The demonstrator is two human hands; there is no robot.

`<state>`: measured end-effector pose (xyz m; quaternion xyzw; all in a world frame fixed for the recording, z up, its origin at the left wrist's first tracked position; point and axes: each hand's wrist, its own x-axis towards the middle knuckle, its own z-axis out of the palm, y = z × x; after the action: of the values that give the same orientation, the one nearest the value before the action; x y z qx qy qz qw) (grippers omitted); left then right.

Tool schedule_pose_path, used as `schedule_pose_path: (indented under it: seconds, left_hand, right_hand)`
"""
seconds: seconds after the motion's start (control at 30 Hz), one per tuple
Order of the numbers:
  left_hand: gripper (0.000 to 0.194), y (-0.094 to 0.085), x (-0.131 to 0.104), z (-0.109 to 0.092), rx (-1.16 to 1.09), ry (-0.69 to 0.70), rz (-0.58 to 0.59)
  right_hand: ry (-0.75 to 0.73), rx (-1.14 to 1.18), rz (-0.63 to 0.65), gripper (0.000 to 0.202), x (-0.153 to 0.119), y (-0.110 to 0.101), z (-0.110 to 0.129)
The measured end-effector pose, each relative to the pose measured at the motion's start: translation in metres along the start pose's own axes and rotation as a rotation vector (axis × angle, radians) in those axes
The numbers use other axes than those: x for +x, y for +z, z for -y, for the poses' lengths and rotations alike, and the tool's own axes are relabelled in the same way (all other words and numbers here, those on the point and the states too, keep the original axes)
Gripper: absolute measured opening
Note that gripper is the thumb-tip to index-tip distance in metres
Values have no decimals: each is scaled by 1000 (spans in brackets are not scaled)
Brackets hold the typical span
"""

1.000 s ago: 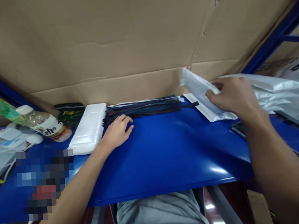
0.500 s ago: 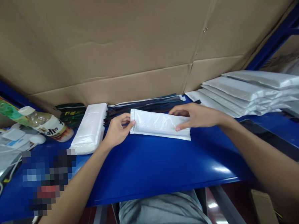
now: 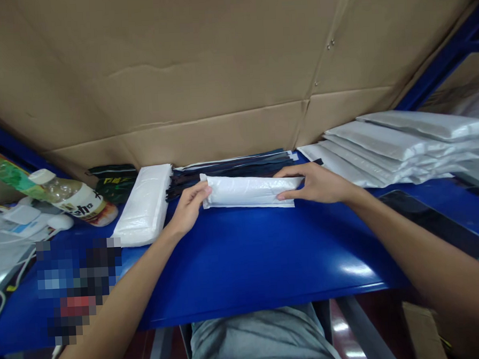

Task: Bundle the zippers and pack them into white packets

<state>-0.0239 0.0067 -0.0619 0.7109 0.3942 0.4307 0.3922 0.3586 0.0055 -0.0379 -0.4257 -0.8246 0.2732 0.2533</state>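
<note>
Pinching this white packet (image 3: 244,192) at its left end with my left hand (image 3: 189,208), right hand (image 3: 322,183) gripping the other, probably keeping it straight

Both arms up front, bare, converging toward mid-view. Left forearm (image 3: 127,290) comes in from lower left, angled up and right; left wrist (image 3: 173,232) close to in line with it. Left hand (image 3: 188,208) is in a tight pinch, thumb (image 3: 204,192) pressed against curled fingers, tips pointing right. Right forearm (image 3: 411,245) enters from lower right, angled up and left; its elbow end is cut off by the frame. Right hand (image 3: 315,183) is in a wider C-shaped grip, forefinger (image 3: 288,171) arched along the top, right thumb (image 3: 285,195) stretched left below it. Other right fingertips hidden. Hands face each other, well apart, right one slightly higher.
</note>
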Motion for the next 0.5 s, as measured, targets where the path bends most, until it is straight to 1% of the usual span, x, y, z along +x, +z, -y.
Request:
schedule_pose_path:
  seconds: [0.07,0.13,0.2,0.27,0.33,0.37,0.47,0.5]
  left_hand:
    - [42,2,-3,-7,53,24,100]
    - [50,6,-6,-15,136,67,158]
    - [62,11,-8,-19,214,83,182]
    - [66,16,-9,-19,286,77,163]
    - [59,18,-9,-16,381,85,143]
    - [53,18,-9,-14,444,93,152]
    - [41,17,-9,-13,656,128,266]
    - [40,18,-10,-14,730,146,306]
  right_hand:
    - [4,1,-15,50,1,4,0]
    - [-21,18,-16,51,2,8,1]
    - [-65,24,2,47,3,13,3]
    - [-96,6,31,41,4,18,6]
    - [-100,-17,41,40,5,22,11]
    - [-98,-24,38,41,6,23,13]
    - [-100,-40,21,46,6,25,16]
    - [-98,-48,24,48,6,25,16]
